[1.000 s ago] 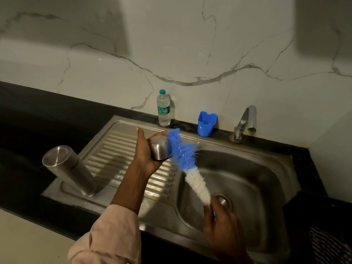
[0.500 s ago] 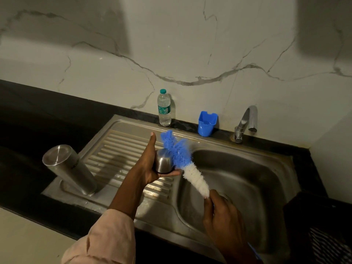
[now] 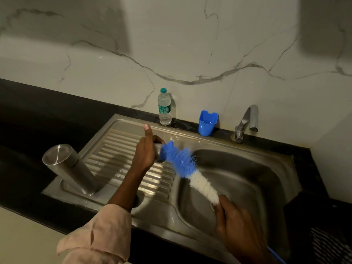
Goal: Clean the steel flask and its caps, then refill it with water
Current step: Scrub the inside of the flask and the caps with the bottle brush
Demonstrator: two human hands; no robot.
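Nearest, the right hand [image 3: 236, 227] grips the bottle brush [image 3: 187, 164] by its handle; its blue bristles push into a steel cap [image 3: 158, 152] wrapped in the left hand [image 3: 144, 151], thumb raised. Farther left, the steel flask [image 3: 69, 168] stands inverted on the drainboard [image 3: 118, 147].

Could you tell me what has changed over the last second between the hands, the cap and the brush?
The blue end of the bottle brush has been pushed from the steel cap's rim into its mouth. The left hand turned the cap more towards the brush, thumb now raised. The right hand keeps its grip on the brush. The steel flask, water bottle, blue cup and tap stayed put.
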